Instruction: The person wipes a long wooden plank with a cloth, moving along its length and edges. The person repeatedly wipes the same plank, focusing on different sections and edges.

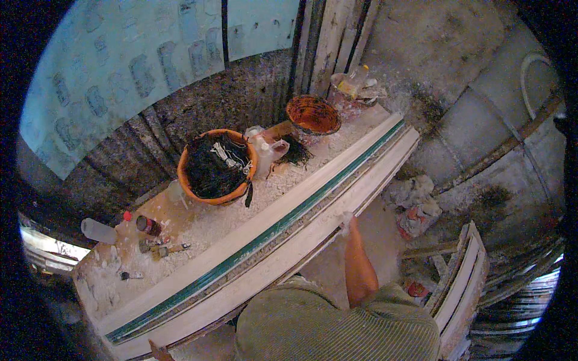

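At the near edge of a long, narrow, white-dusted form with a dark green stripe down its length (pixel 256 242), we see the right hand (pixel 347 221); it touches that edge beyond the middle, pale with dust, though we cannot tell how far its fingers are open or whether they grip; the left hand (pixel 159 351) shows only partly at the lower rim, beside the form's left end, and we cannot tell its hold either. The form lies slantwise on a powder-strewn wooden bench (pixel 201 224); behind it we find a round orange tub (pixel 220 200) of black strands with white cords on top, a crumpled clear plastic bag (pixel 263 144) just beside it, and a shallow orange-brown basin (pixel 313 114) farther off; toward the left lie a translucent white plastic bottle (pixel 97 230), a dark round jar (pixel 148 225) and a bristle brush (pixel 160 251).
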`<state>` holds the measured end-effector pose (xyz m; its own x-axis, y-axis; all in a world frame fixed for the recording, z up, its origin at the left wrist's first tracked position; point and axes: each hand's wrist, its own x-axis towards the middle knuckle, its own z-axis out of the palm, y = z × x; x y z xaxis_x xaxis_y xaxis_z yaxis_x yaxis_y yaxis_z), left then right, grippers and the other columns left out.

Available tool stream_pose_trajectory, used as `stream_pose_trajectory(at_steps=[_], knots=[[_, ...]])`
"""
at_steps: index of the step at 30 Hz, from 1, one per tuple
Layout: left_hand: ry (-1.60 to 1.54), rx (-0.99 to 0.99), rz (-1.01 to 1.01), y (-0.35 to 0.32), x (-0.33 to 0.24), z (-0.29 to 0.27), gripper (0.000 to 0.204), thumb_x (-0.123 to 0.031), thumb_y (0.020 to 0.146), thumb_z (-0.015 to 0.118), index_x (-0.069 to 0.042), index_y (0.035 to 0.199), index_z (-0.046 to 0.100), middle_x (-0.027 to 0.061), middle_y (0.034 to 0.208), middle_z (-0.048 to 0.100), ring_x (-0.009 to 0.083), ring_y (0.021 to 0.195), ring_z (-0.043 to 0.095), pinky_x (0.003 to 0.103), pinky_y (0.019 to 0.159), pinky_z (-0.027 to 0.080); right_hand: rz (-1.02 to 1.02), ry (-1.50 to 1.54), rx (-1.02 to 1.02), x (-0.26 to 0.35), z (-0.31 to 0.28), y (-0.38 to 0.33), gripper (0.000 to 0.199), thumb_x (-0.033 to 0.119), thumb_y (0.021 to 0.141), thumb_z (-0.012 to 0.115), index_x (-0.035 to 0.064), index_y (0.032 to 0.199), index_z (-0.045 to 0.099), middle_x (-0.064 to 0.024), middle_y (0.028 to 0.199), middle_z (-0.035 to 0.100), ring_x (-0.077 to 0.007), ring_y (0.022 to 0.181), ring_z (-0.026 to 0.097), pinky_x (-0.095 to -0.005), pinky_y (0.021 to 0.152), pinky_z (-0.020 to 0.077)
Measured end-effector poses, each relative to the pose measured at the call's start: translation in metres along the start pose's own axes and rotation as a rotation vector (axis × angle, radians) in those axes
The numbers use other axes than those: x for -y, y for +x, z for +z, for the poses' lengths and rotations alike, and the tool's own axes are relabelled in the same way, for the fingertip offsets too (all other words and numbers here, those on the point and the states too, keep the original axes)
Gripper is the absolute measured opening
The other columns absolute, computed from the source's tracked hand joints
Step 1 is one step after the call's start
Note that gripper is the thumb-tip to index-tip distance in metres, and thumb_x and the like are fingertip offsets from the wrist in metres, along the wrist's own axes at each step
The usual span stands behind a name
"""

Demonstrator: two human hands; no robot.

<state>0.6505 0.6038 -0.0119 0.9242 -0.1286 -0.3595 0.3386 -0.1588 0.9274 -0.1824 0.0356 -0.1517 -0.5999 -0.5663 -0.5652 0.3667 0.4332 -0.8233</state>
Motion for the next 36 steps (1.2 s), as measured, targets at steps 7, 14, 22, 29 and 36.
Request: stream_pose_trajectory(at_steps=[7, 14, 22, 29, 36], knots=[[0.043, -0.165, 0.010, -0.026, 0.011, 0.023, 0.054, -0.036, 0.096, 0.072, 0.003, 0.132, 0.059, 0.0204, 0.124, 0.064, 0.0357, 0.089, 0.067, 0.049, 0.071, 0.062, -0.140, -0.095, -0.071, 0.037, -0.012, 0.031, 0.043, 0.033, 0.080, 0.076, -0.0048, 0.100, 0.070, -0.0134, 0.093, 0.071, -0.0273, 0.082, 0.066, -0.0433, 0.069, 0.0516], [0.055, -0.149, -0.028, -0.007, 0.012, 0.023, 0.055, -0.038, 0.095, 0.072, 0.000, 0.133, 0.059, 0.0191, 0.124, 0.064, 0.0348, 0.094, 0.065, 0.049, 0.077, 0.058, -0.295, -0.364, -0.116, 0.057, -0.012, 0.035, 0.040, 0.029, 0.078, 0.077, -0.0073, 0.093, 0.071, -0.0149, 0.090, 0.072, -0.0277, 0.079, 0.067, -0.0442, 0.069, 0.0524], [0.114, -0.087, -0.074, 0.051, -0.016, 0.035, 0.057, -0.040, 0.093, 0.072, -0.003, 0.134, 0.059, 0.0176, 0.124, 0.064, 0.0338, 0.099, 0.064, 0.050, 0.084, 0.055, -0.475, -1.070, -0.109, 0.131, 0.059, -0.024, 0.058, 0.046, 0.077, 0.077, -0.0073, 0.100, 0.074, -0.0262, 0.104, 0.074, -0.0396, 0.094, 0.072, -0.0506, 0.082, 0.0550], [0.113, -0.076, -0.110, 0.062, -0.023, 0.046, 0.058, -0.042, 0.091, 0.072, -0.006, 0.135, 0.059, 0.0163, 0.124, 0.064, 0.0329, 0.103, 0.063, 0.050, 0.090, 0.052, -0.519, -1.040, -0.130, 0.130, 0.065, 0.003, 0.063, 0.054, 0.087, 0.066, -0.0073, 0.102, 0.073, -0.0315, 0.107, 0.071, -0.0462, 0.103, 0.069, -0.0540, 0.091, 0.0529], [0.104, -0.064, -0.148, 0.061, -0.022, 0.045, 0.059, -0.045, 0.090, 0.073, -0.010, 0.136, 0.059, 0.0150, 0.125, 0.064, 0.0320, 0.108, 0.062, 0.051, 0.097, 0.048, -0.762, -1.233, -0.060, 0.130, 0.066, 0.071, 0.057, 0.049, 0.093, 0.057, -0.0049, 0.105, 0.074, -0.0323, 0.108, 0.070, -0.0482, 0.103, 0.069, -0.0554, 0.092, 0.0526]])
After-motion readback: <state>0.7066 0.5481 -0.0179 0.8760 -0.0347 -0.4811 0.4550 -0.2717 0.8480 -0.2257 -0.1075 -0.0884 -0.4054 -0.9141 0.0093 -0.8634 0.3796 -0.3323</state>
